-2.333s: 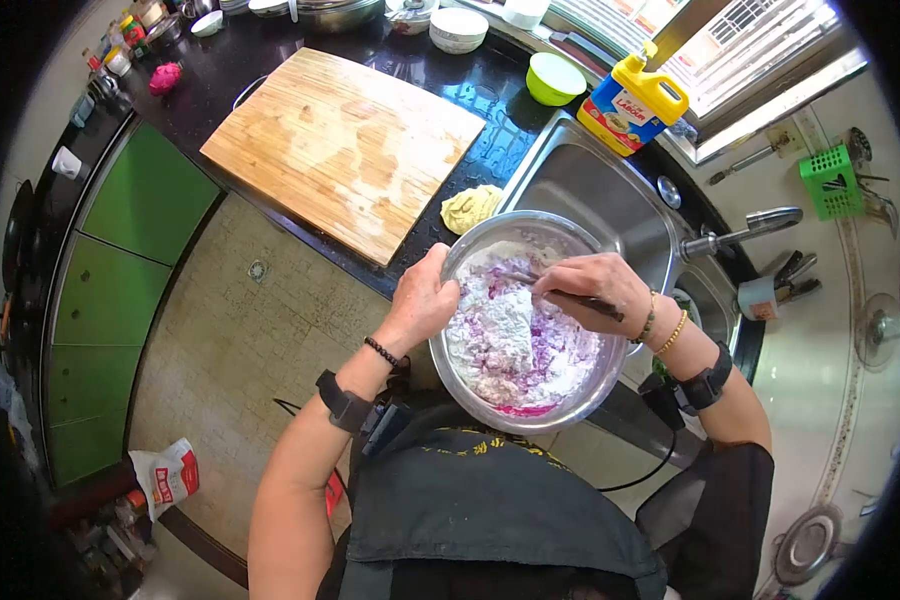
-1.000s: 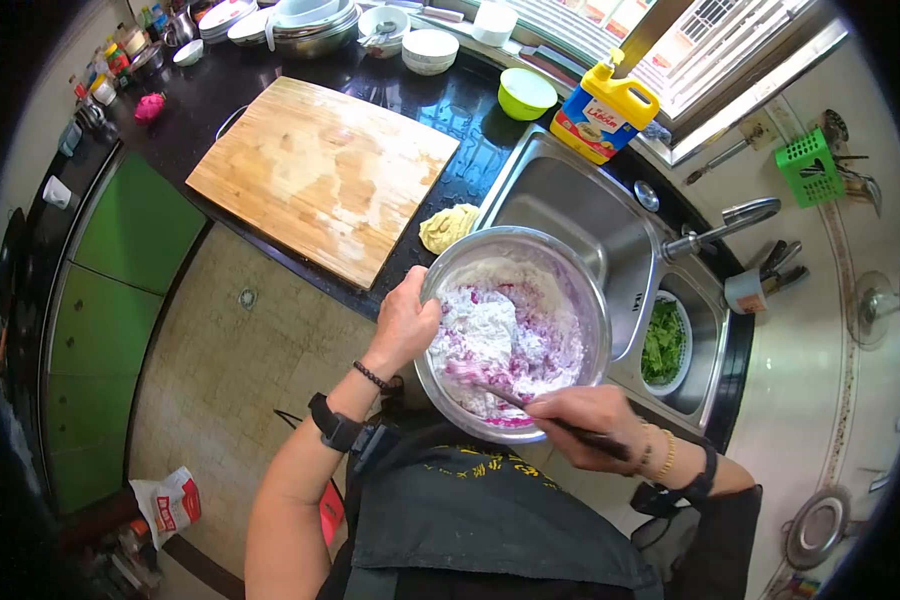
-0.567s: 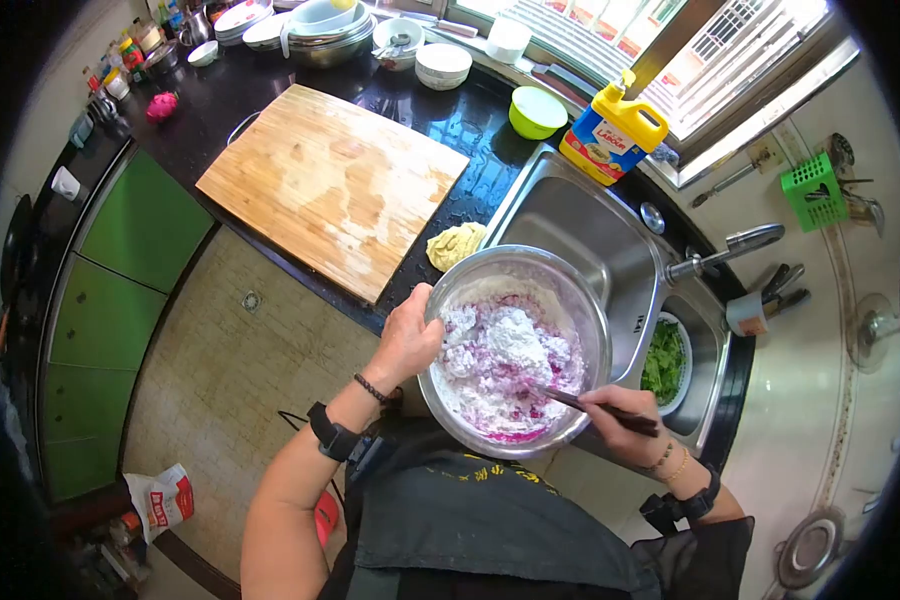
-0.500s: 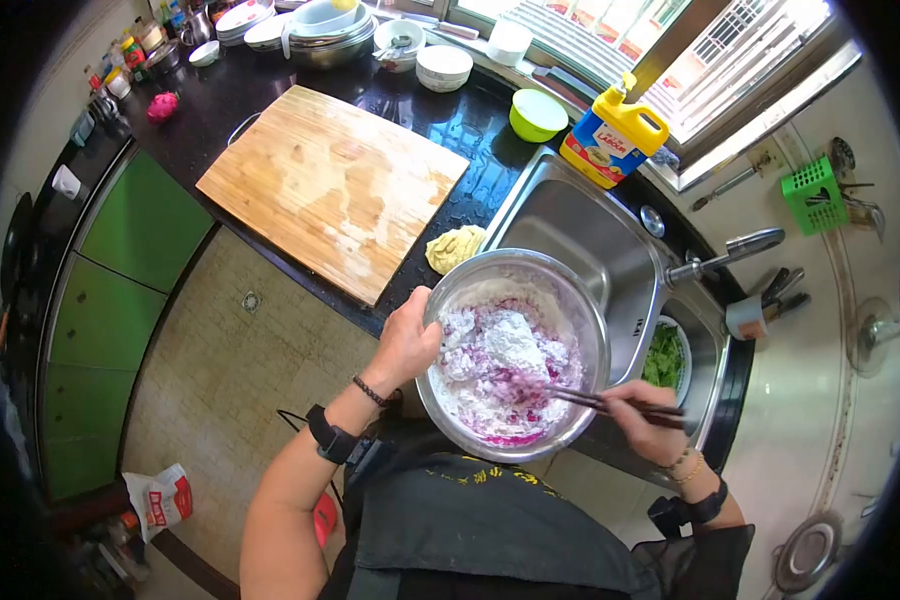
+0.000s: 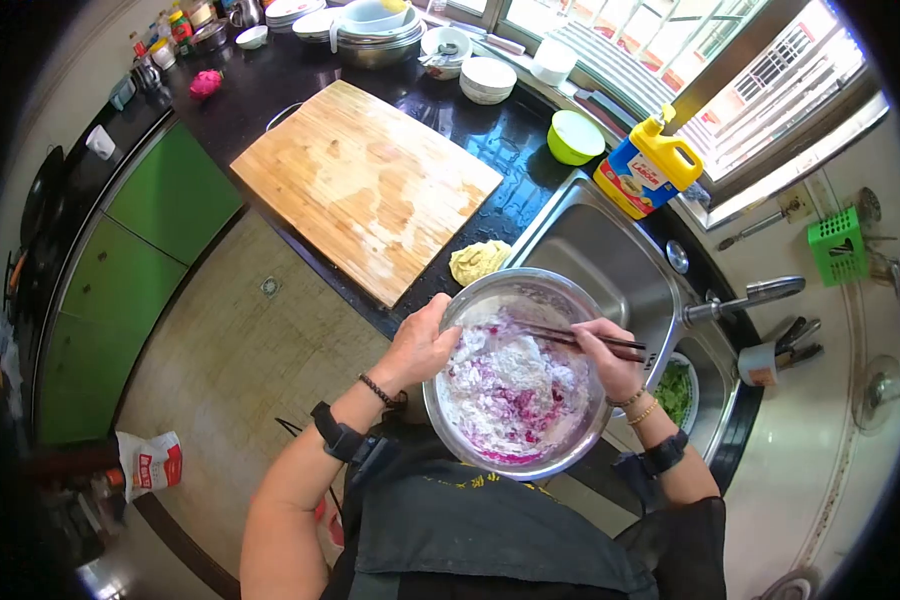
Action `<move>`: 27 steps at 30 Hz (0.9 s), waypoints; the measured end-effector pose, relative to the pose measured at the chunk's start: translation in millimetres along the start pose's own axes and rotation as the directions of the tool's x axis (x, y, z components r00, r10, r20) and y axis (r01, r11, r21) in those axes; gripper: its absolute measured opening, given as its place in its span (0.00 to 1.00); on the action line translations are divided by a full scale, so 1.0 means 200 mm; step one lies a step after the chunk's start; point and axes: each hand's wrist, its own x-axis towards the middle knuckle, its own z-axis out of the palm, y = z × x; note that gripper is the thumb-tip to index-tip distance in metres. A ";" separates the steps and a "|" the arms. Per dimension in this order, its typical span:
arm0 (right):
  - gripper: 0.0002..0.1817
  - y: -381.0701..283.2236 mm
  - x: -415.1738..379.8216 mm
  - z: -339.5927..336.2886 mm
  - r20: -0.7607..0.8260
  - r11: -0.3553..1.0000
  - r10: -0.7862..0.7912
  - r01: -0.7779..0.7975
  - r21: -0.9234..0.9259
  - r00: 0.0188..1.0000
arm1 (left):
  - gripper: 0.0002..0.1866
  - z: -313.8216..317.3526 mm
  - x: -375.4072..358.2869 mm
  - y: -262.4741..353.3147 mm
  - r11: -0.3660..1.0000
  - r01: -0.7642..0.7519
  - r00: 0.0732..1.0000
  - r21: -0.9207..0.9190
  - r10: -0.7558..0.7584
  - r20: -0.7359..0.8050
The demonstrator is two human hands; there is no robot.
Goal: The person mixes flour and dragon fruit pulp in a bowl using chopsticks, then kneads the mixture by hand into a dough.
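My left hand grips the left rim of a steel mixing bowl, thumb over the edge. Inside the bowl lies white flour streaked with magenta, with wet pink patches near the bottom. My right hand is closed around a pair of dark chopsticks, held over the bowl's right side. Their tips reach into the mixture at the far side. Just beyond the bowl, a lump of yellow dough rests on the counter by the sink.
A wooden cutting board lies on the black counter. The steel sink is right of it, with a faucet and a bowl of greens. A yellow detergent jug and a green bowl stand behind.
My right hand has moved away from me and slightly left, carrying the chopstick tips from the bowl's middle to its far side. The whole view has shifted; my left hand keeps its grip.
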 end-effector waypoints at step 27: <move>0.05 -0.44 0.33 -0.02 0.812 0.630 -0.231 0.718 -0.295 0.536 | 0.10 0.02 0.09 -0.01 0.988 -0.080 0.997 0.130 0.077 0.030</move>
